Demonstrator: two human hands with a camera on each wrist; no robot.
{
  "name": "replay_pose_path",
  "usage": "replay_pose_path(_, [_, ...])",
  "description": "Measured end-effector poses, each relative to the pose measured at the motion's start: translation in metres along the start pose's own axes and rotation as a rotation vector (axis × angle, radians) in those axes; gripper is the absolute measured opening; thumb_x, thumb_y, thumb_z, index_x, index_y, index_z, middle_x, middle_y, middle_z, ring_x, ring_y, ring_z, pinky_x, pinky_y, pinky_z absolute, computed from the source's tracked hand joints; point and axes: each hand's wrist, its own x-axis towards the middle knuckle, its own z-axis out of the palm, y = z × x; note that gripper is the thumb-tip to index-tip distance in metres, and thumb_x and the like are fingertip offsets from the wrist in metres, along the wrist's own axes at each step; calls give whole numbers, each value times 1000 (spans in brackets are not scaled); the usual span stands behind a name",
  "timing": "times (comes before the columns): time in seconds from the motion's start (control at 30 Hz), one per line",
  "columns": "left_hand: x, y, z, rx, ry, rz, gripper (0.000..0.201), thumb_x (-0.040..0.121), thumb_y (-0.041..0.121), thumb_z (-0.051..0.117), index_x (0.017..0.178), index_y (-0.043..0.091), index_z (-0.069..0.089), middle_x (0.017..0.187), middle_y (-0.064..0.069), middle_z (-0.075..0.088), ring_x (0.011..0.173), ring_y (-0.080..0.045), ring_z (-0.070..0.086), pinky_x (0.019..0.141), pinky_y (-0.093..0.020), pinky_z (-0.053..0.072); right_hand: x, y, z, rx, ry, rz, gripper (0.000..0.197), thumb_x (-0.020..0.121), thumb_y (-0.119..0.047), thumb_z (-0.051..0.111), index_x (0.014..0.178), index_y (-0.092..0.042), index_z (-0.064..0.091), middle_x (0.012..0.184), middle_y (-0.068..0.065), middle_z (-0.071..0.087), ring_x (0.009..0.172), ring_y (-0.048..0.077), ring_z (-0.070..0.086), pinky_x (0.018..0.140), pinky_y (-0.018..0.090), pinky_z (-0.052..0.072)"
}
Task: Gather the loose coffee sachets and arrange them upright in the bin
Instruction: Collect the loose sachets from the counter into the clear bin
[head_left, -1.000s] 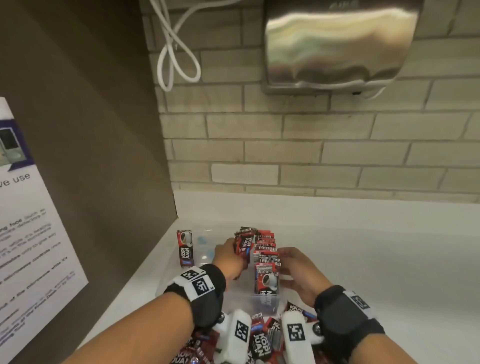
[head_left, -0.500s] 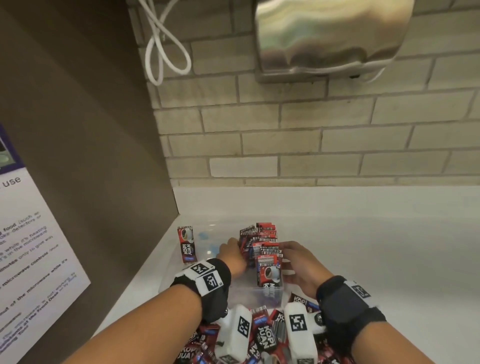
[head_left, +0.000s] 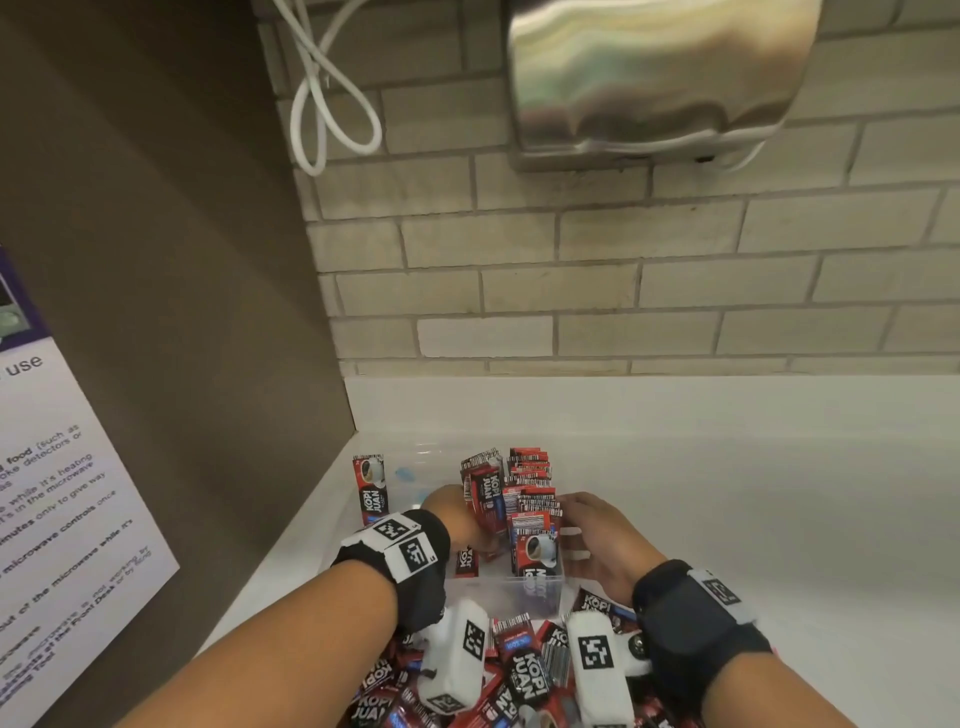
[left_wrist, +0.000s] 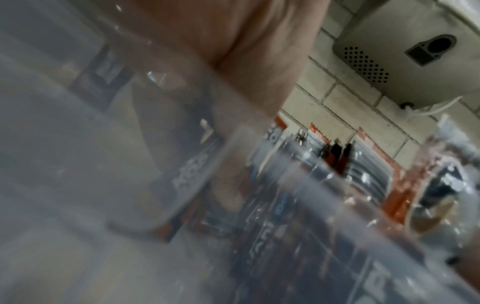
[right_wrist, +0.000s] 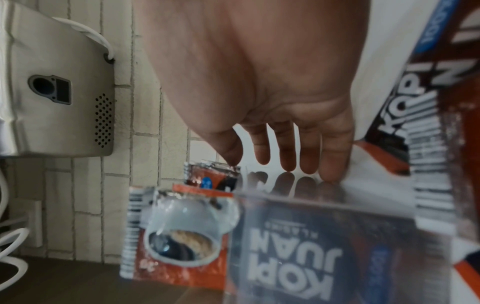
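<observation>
A clear plastic bin (head_left: 498, 592) stands on the white counter. A row of red-and-black coffee sachets (head_left: 530, 483) stands upright along its right side. One more sachet (head_left: 370, 488) stands alone in its far left corner. My left hand (head_left: 457, 519) is inside the bin against the row's left face and seems to pinch a sachet (left_wrist: 189, 174) between thumb and fingers; that view is blurred. My right hand (head_left: 587, 530) rests at the bin's right wall with straight fingers (right_wrist: 309, 156), its thumb on a sachet top (right_wrist: 213, 172). Loose sachets (head_left: 524, 670) lie heaped in front of the bin.
A steel hand dryer (head_left: 654, 78) hangs on the brick wall above, with a looped white cable (head_left: 332, 114) to its left. A brown panel (head_left: 182, 312) with a printed notice (head_left: 62, 519) closes off the left side. White counter (head_left: 779, 519) stretches to the right.
Both hands stay at the row of upright sachets. The left hand has sunk a little deeper into the bin, and a sachet now shows below it. The head view has shifted slightly.
</observation>
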Motion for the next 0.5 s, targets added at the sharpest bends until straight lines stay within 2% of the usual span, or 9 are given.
replay_pose_path(0.1, [-2,-1,-1,-64,22,19,44,78,20,75,120,13,62,125,-7,63,115,-23,57,100,-30,43,0,1,-1,-4,-7,-2,24,97,-28,46,113,-12,54,108,13,63,97,31,58,71,36,52])
replay_pose_path(0.17, [-3,-2,0,-36,19,50,43,81,24,72,121,15,60,126,-6,62,116,-22,56,97,-27,41,-1,0,-1,-8,-6,-2,26,97,-32,47,112,-12,54,110,14,62,102,33,58,74,38,53])
replay_pose_path(0.3, [-5,-1,-4,-28,28,66,40,84,28,69,121,15,59,127,-5,61,118,-22,55,93,-23,38,-4,-1,-2,-17,-4,4,30,97,-38,46,110,-13,55,110,13,62,104,33,59,69,36,53])
replay_pose_path(0.5, [2,-7,-4,-221,-34,-14,28,77,18,76,103,11,69,109,-10,70,98,-25,67,91,-38,53,-7,0,-2,-18,-9,2,29,97,-38,45,108,-13,56,107,12,64,102,33,61,74,38,55])
